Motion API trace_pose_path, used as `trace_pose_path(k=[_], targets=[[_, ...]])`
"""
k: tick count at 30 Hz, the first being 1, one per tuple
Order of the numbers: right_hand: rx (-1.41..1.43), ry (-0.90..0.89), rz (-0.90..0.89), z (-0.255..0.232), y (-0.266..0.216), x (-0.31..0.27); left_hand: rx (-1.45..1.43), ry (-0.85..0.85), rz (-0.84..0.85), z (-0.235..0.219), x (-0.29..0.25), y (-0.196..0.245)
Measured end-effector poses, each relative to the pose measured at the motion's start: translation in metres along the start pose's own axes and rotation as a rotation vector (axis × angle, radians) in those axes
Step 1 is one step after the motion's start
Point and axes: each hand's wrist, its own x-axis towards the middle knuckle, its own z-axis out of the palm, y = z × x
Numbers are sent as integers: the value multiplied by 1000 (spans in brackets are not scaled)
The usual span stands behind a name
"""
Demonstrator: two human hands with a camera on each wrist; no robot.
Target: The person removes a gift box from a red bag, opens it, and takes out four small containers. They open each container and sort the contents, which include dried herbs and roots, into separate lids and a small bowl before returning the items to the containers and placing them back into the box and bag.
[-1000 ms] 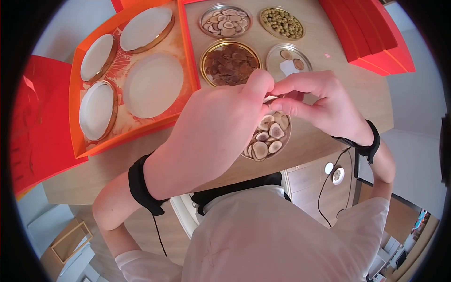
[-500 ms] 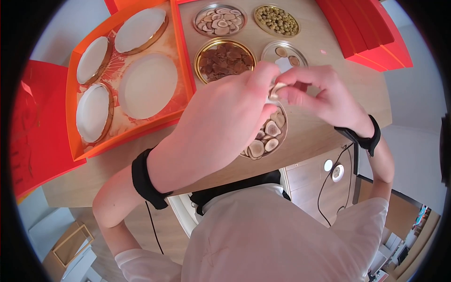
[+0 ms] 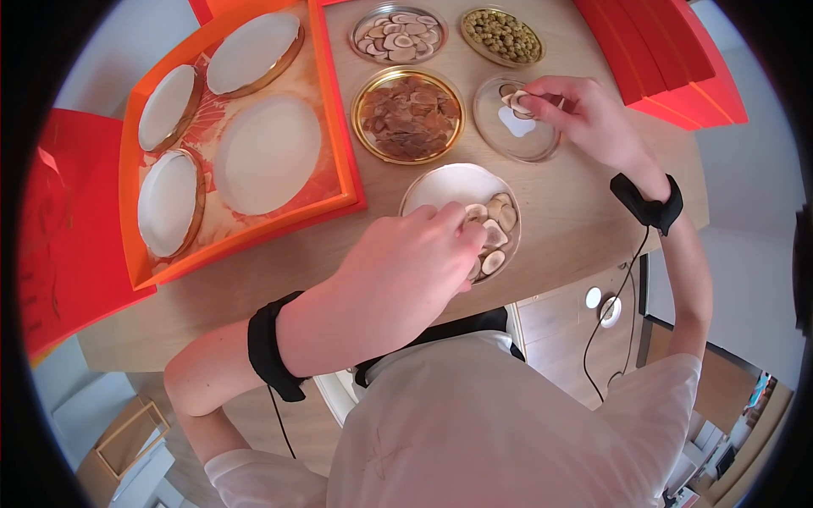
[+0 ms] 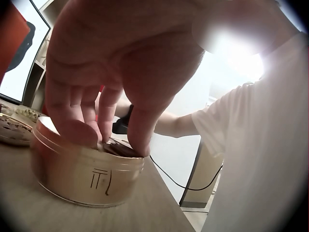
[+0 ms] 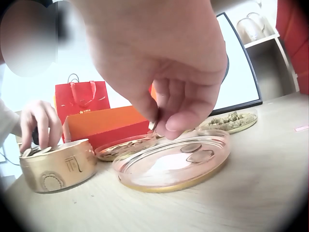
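Our right hand (image 3: 589,123) pinches a dried slice (image 5: 154,124) above a round dish (image 3: 494,135); our left hand (image 3: 394,267), grip unclear, dips into the tub (image 3: 445,184) beneath.

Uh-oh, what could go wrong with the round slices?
The slice pinched in the right hand might slip and miss the shallow clear dish beneath. The left hand, down at the slices in the round tub, might knock some out or tip it.
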Motion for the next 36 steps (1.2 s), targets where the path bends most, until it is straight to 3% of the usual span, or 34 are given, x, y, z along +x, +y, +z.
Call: trace_pose_path(k=[7,13,17,26,36], targets=[[-83,144,-117,-1,-13,-5,8,40,22,4,0,-4],[-3,-190,-501,11,-43,-30,-35,124,42,4,-1,-7],[-145,-316,-521,23,-60,-44,-42,156,29,5,-3,-10],[-44,-307,-451,29,-62,-49,-42,185,-4,-2,-5,-9],[-54,-290,-499,34,-54,-53,-35,201,-52,0,-5,-14]])
